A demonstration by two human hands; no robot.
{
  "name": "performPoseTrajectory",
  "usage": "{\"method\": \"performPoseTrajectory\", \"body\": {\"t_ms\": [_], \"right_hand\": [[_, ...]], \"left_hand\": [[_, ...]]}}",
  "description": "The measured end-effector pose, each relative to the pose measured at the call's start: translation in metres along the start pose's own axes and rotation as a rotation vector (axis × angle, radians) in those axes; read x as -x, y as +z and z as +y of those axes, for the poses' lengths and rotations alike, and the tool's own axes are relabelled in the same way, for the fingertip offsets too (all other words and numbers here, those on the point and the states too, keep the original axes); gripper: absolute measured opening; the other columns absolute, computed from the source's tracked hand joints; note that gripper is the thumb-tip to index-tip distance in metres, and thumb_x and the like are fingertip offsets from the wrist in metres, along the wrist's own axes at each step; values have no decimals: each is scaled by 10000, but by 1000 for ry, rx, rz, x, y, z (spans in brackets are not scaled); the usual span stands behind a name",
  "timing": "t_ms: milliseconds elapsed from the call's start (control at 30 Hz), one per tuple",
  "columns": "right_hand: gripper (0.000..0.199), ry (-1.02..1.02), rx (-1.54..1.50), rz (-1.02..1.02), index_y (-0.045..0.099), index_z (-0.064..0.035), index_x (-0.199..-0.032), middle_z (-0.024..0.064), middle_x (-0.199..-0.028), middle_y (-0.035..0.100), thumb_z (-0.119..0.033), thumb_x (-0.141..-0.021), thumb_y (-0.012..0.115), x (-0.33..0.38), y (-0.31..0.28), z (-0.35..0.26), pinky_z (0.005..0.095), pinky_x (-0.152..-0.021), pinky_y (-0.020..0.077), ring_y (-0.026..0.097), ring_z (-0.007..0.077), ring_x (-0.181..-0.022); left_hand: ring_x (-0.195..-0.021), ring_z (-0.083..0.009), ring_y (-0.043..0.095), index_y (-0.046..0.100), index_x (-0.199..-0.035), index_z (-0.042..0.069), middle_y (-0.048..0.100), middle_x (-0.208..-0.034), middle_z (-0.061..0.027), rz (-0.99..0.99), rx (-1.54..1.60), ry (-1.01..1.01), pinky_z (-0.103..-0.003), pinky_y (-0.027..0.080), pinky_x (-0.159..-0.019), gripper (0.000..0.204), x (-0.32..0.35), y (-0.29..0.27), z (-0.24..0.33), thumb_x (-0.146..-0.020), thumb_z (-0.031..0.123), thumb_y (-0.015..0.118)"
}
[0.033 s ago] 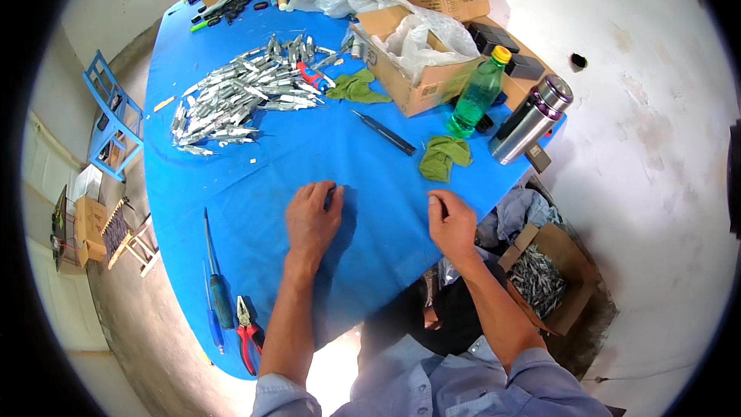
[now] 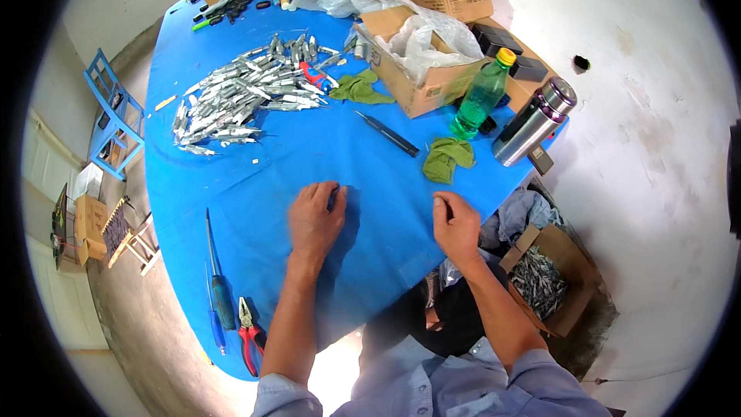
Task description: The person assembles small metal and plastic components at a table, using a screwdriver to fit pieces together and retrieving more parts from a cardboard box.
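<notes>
Head camera looks down on my two bare hands resting on the blue plastic-covered table [image 2: 255,185]. My left hand [image 2: 315,220] lies palm down, fingers loosely spread, fingertips touching a small dark piece I cannot make out. My right hand [image 2: 455,224] sits near the table's edge, fingers curled narrow, holding nothing I can see. Between and beyond them lies a slim black-handled knife [image 2: 387,133], with a crumpled green cloth [image 2: 448,158] just beside it. Farther off spreads a heap of silvery metal blades [image 2: 239,96]. Red-handled pliers [image 2: 248,332] and a blue-handled screwdriver [image 2: 218,282] lie by my left forearm.
</notes>
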State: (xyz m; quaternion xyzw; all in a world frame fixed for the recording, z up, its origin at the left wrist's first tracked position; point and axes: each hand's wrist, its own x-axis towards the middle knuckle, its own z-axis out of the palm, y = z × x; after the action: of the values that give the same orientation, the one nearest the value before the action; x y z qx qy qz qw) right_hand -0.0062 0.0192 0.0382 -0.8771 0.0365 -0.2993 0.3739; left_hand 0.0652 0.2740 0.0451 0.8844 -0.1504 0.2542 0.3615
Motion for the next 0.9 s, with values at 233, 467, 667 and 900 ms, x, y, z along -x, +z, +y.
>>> {"method": "performPoseTrajectory", "body": {"t_ms": [233, 467, 667, 900], "right_hand": [[120, 70, -56, 15, 744, -26, -1029, 145, -821, 713, -94, -952, 683, 2, 1, 3, 354, -648, 543, 686, 242, -671], [121, 41, 13, 26, 755, -15, -1018, 142, -808, 716, -82, -949, 683, 0, 2, 2, 345, -650, 541, 684, 224, -670], [125, 38, 25, -14, 749, -1, -1027, 153, -843, 719, -75, -954, 679, 1, 2, 10, 350, -685, 545, 687, 226, -708], [142, 16, -1, -32, 721, 15, -1070, 9, -762, 616, -93, -1028, 639, 4, 3, 12, 268, -603, 436, 523, 70, -693]], "left_hand": [[-742, -287, 649, 707, -927, 60, 644, -792, -98, -2, 53, -64, -415, 512, -652, 110, -3, 3, -3, -886, 136, 775], [-715, -283, 661, 719, -957, 62, 666, -824, -101, 21, 43, -30, -408, 519, -630, 107, -3, 5, -11, -892, 133, 764], [-757, -327, 657, 716, -968, 76, 663, -837, -109, 36, 58, -6, -437, 518, -649, 102, -2, 4, -11, -887, 127, 752], [-793, -341, 658, 715, -979, 81, 665, -858, -114, -1, 66, -34, -461, 525, -675, 111, -2, 0, -10, -883, 131, 742]]}}
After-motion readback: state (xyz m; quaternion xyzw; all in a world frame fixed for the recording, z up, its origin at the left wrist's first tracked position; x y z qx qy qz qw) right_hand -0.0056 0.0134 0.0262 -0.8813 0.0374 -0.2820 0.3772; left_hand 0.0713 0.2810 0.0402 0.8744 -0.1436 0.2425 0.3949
